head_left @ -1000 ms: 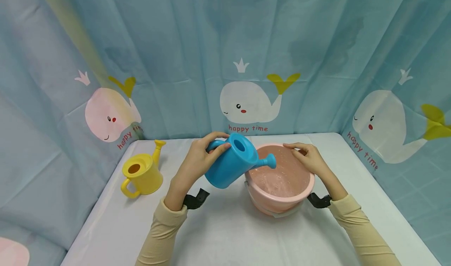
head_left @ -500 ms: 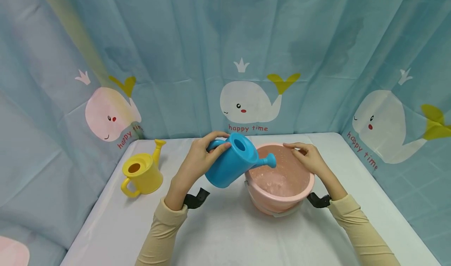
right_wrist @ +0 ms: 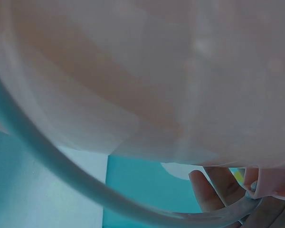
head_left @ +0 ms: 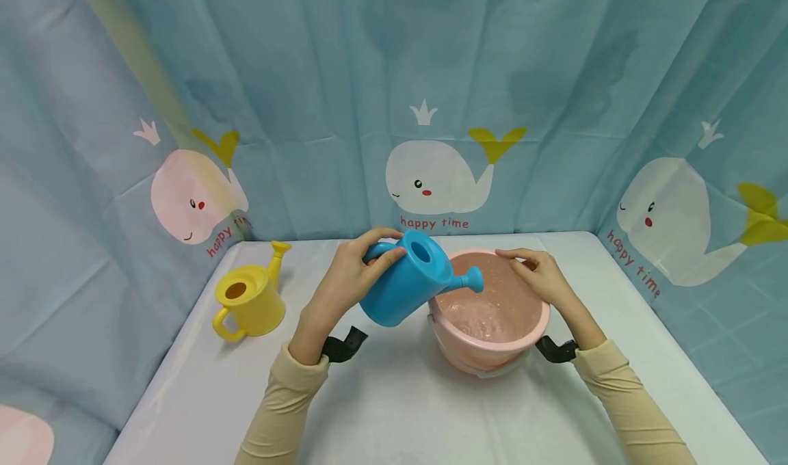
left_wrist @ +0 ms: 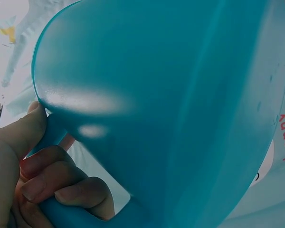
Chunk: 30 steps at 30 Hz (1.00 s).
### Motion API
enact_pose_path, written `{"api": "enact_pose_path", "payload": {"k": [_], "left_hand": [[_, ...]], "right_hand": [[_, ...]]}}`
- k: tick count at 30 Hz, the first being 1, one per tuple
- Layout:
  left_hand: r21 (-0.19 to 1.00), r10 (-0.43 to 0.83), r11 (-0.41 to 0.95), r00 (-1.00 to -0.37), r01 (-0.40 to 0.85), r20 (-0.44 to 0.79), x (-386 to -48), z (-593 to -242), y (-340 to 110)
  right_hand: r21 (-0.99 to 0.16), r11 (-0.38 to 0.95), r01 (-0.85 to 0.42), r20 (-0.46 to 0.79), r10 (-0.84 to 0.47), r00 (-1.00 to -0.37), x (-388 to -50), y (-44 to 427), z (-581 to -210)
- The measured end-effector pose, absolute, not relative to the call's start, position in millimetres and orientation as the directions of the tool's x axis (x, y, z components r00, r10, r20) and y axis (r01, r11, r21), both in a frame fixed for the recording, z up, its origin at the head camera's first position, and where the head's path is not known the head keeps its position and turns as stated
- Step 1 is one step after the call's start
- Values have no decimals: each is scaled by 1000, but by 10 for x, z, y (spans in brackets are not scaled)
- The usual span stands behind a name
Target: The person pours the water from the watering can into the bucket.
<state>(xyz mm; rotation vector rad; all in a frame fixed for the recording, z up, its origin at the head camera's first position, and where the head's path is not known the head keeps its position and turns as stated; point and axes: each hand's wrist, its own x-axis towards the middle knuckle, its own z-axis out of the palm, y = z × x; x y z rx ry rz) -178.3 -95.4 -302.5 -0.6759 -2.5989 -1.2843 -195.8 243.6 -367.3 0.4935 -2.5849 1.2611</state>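
My left hand (head_left: 345, 277) grips the handle of a blue watering can (head_left: 397, 290), with the thumb lying on the can's top edge. The can is raised and tilted right, its spout (head_left: 471, 280) over the mouth of a pink bucket (head_left: 486, 346). Water in the bucket looks rippled. In the left wrist view, fingers (left_wrist: 83, 192) curl through the handle beside the can's large body (left_wrist: 147, 61). My right hand (head_left: 544, 277) holds the bucket's right far rim between thumb and fingers. The right wrist view shows the bucket's wall (right_wrist: 133, 71) and its pale hanging handle (right_wrist: 76, 178).
A yellow watering can (head_left: 252, 304) stands upright at the left of the white-covered table (head_left: 394, 410). Blue curtains (head_left: 308, 109) with printed whales enclose the table at the back and sides. Black straps (head_left: 345, 347) are on both wrists.
Both hands, the blue watering can and the bucket keep almost the same positions. The ripples inside the bucket have changed shape. The whole head view has shifted very slightly.
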Motion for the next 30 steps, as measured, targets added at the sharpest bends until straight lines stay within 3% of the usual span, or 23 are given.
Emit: {"api": "enact_pose_path", "payload": {"k": [30], "left_hand": [[705, 319, 534, -884, 466, 342, -1774, -3015, -933]], "right_hand": [[-729, 571, -378, 333, -187, -924, -1955, 2425, -3671]]}}
